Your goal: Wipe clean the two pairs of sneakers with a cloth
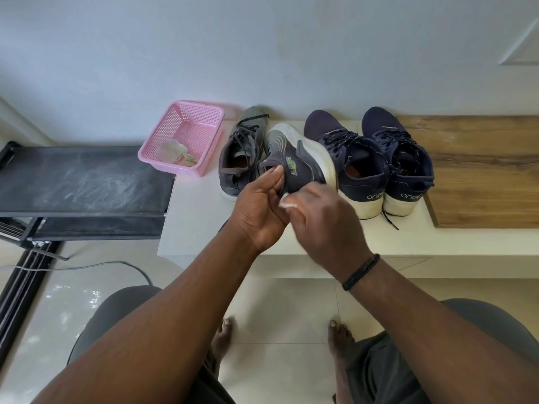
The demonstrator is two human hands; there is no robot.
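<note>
Head view, single frame. Left hand (259,208) gripped the heel collar of the grey sneaker (294,158) at frame centre, thumb and fingers curled round the rim, shoe tipped on its side with the white sole facing right. Right hand (323,217) was closed around a small white cloth (287,201), only a scrap of which showed between the two hands; it was pressed against the heel area, and the hand was motion-blurred, so exact contact could not be resolved. The mate, second grey sneaker (239,158), stood upright on the white counter (192,217) just left of the held shoe. The navy pair (370,158) stood side by side to the right, heels toward the camera, the nearer one touching or almost touching the held shoe's sole. Pink basket (186,138) at upper left of the counter held a crumpled rag (175,153). Risks, as judged: the grip was at the heel only, so a firm wipe could twist the shoe out of the left hand; the raised sole could knock the adjacent navy sneaker or transfer dirt onto it; a loose navy lace (389,218) trailed over the counter near the front edge and could snag. With so little cloth exposed, knuckles rather than fabric might rub the upper. Three shoes looked not yet attended to; progress judged early.
</note>
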